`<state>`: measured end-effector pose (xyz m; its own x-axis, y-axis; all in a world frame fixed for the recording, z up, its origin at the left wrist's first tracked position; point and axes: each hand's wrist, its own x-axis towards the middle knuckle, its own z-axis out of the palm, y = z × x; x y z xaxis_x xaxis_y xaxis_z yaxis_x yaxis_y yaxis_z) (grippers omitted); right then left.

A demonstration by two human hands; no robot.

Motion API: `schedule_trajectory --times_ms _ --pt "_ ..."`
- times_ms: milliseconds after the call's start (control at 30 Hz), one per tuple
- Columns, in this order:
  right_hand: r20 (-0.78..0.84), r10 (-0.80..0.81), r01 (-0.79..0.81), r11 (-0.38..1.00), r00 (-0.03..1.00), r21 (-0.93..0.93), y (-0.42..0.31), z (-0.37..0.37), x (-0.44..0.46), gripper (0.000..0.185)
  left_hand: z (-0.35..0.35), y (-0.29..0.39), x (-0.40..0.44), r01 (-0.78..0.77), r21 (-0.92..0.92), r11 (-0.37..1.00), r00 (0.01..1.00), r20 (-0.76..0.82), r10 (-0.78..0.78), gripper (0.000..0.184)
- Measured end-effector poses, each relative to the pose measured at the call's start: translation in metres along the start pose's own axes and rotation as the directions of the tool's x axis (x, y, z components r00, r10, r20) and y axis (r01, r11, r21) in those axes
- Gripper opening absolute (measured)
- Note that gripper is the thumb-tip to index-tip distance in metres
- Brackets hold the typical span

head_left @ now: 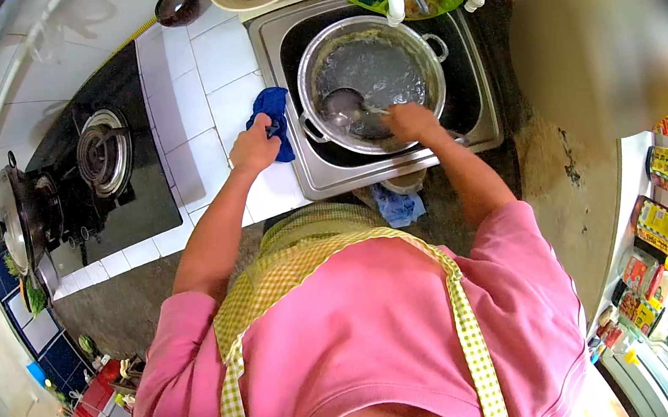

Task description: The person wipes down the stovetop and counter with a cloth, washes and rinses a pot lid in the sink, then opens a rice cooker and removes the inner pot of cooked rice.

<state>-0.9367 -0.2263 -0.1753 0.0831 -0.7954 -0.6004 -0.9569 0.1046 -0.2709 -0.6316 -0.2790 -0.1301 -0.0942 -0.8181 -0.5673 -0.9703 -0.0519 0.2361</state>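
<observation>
Apparently stirring inside round, silver, two-handled metal pot [424, 46]; gripping round-bowled metal ladle [344, 106] in right grip [412, 124], crumpled dark-blue cloth [277, 105] in left grip [253, 145]; probably calling next for level lifting.

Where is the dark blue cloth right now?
In the head view, the dark blue cloth is at the left hand, on the white tiles just left of the sink.

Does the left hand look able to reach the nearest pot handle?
Probably yes: the left hand, at the blue cloth, is near that pot handle; only cloth and the sink rim lie between.
</observation>
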Motion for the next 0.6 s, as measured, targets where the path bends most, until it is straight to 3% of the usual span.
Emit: schedule_trajectory --times_ms 33,133,267,333,467,500,567,600 --pt "0.029 -0.085 0.088 0.99 0.996 -0.112 0.01 -0.003 -0.002 0.035 0.004 -0.003 0.002 -0.003 0.0 1.0 1.0 0.004 0.003 0.034" --pt "-0.157 0.249 -0.268 0.956 0.956 -0.117 0.022 -0.028 -0.007 0.026 0.016 -0.012 0.011 -0.052 -0.058 0.997 0.998 -0.049 0.049 0.034" --pt "-0.259 0.318 -0.358 0.925 0.912 -0.129 0.045 -0.008 0.024 0.024 0.017 -0.011 0.011 -0.041 -0.082 0.996 0.998 -0.054 0.037 0.034" --pt "-0.213 0.449 -0.451 0.891 0.868 0.043 0.05 0.02 0.046 0.025 0.016 -0.007 0.009 -0.013 -0.079 0.997 0.998 -0.056 0.009 0.034" --pt "-0.195 0.185 -0.182 0.983 0.963 0.035 0.023 0.049 0.062 0.03 0.016 -0.005 0.007 -0.031 -0.079 0.996 0.997 -0.078 0.025 0.034" --pt "-0.194 0.185 -0.182 0.983 0.963 0.035 0.018 0.051 0.063 0.03 0.016 -0.005 0.006 -0.047 -0.067 0.997 0.996 -0.084 0.042 0.034" --pt "-0.167 0.068 -0.002 0.929 0.984 0.369 -0.005 0.035 0.049 0.03 0.017 -0.005 0.007 -0.042 -0.07 0.997 0.996 -0.08 0.036 0.034" --pt "-0.167 0.069 -0.002 0.929 0.984 0.37 -0.005 0.042 0.053 0.03 0.017 -0.006 0.007 -0.037 -0.072 0.997 0.997 -0.075 0.032 0.034"
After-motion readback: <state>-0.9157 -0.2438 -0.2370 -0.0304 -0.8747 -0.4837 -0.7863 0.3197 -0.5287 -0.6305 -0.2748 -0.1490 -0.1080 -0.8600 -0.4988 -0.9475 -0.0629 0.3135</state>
